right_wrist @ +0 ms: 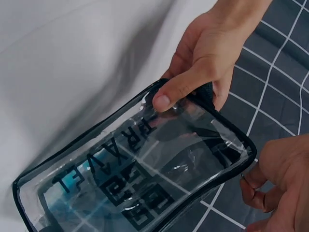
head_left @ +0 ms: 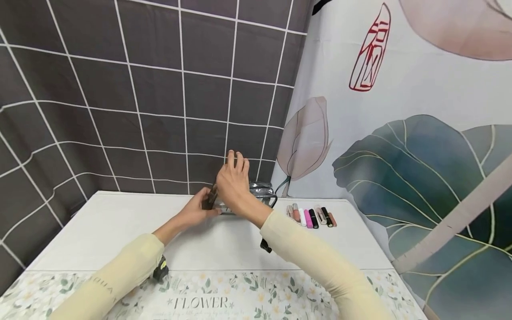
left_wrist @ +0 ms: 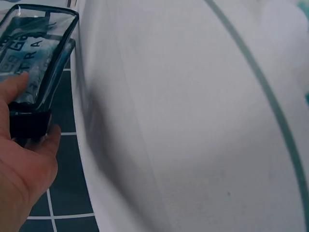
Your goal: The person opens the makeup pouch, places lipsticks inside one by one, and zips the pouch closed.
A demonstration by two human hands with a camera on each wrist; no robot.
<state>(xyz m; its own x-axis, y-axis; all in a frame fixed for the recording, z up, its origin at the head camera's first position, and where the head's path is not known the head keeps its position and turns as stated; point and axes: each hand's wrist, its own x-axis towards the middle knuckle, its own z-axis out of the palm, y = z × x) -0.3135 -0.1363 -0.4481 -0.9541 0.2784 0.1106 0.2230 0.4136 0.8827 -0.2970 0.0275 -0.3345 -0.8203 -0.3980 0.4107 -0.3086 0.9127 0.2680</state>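
Observation:
A clear travel pouch (right_wrist: 133,157) with black piping and black "TRAVEL" lettering stands at the back of the table, partly behind my right arm in the head view. Something bluish shows through its plastic. My left hand (head_left: 194,210) grips one end of it, thumb on the lettered face and fingers behind, as the left wrist view also shows the pouch (left_wrist: 41,53). Beside the top edge at that same end, my right hand (right_wrist: 282,186) has its thumb and index finger pinched together at the zipper. The zipper pull itself is mostly hidden by the fingertips.
Right of the pouch lies a row of several lipsticks and small cosmetic tubes (head_left: 312,217). A dark grid-patterned cloth (head_left: 160,111) hangs close behind the table. The white tabletop (head_left: 200,249) meets a floral cloth (head_left: 256,293) at the front.

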